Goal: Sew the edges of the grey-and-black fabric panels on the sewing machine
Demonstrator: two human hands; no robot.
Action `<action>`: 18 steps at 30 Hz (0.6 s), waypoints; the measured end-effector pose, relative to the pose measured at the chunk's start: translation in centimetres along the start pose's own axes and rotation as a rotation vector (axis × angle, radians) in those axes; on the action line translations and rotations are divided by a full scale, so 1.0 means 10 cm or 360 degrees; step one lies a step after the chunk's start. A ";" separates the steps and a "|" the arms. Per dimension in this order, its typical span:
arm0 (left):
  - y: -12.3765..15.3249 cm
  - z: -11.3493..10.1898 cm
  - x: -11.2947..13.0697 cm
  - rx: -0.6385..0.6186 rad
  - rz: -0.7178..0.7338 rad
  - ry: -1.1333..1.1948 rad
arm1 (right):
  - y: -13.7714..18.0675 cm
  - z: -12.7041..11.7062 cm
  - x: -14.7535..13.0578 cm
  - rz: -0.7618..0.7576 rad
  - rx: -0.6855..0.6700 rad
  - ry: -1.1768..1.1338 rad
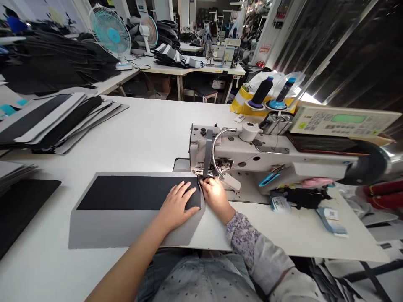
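A grey fabric panel (103, 230) with a black fabric strip (126, 193) on top lies on the white table, its right end at the needle area of the sewing machine (273, 153). My left hand (179, 203) rests flat on the black strip and the grey panel, fingers spread. Close beside the presser foot, my right hand (215, 195) has its fingers pressed together at the panel's right edge. What lies between those fingertips is hidden. A dark grey band (208, 153) runs down the front of the machine head to the needle area.
Stacked grey and black panels (63, 121) lie at the left, with a black piece (25, 209) nearer me. Thread cones (262, 92) stand behind the machine. Blue thread snips (269, 178) rest on the machine, and small packets (332, 220) lie right. A fan (110, 31) stands farther back.
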State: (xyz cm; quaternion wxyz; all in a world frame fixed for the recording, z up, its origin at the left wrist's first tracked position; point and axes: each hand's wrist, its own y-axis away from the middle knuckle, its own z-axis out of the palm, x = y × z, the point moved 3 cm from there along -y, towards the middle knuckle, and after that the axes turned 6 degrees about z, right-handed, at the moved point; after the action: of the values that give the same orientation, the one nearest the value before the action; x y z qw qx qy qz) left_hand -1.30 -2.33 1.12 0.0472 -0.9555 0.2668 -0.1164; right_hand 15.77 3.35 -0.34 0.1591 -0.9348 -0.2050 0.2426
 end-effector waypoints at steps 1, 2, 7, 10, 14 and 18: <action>-0.01 -0.01 -0.01 0.0020 0.0011 -0.0015 | 0.01 0.00 -0.01 -0.0032 0.0024 -0.0054; -0.04 -0.02 -0.01 0.0051 0.0017 -0.0034 | 0.03 -0.01 -0.01 -0.0064 0.0051 -0.0108; -0.34 -0.05 -0.01 0.0136 -0.0023 -0.0124 | 0.07 -0.04 -0.02 -0.0168 0.0116 -0.0292; -0.51 -0.01 0.01 0.0126 -0.0013 -0.0102 | 0.08 -0.06 -0.01 -0.0177 0.0122 -0.0370; -0.50 0.06 -0.04 0.0165 -0.0014 -0.0014 | 0.10 -0.10 0.00 -0.0156 0.0123 -0.0414; -0.41 0.10 -0.14 0.0181 -0.0012 0.0045 | 0.11 -0.10 0.00 -0.0166 0.0071 -0.0365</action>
State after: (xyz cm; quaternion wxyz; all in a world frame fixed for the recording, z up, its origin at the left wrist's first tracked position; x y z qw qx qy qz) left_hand -0.22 1.91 0.53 0.0971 -0.9506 0.2569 -0.1449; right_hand 16.64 2.22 0.07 0.1679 -0.8851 -0.2648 0.3439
